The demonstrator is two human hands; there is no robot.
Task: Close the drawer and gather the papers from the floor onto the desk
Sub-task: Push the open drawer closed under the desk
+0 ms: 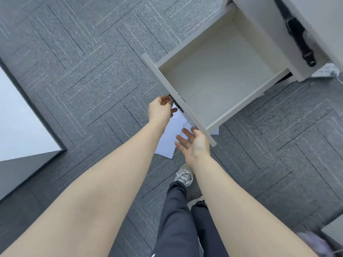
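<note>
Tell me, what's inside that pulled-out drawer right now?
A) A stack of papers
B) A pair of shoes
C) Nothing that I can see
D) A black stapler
C: the open drawer shows only its bare pale bottom and walls, while the papers lie on the carpet below its front, between the left hand and the right hand.

Both bare arms outstretched, left hand curled in a pinching grip, right hand open-palmed, fingers spread
</note>
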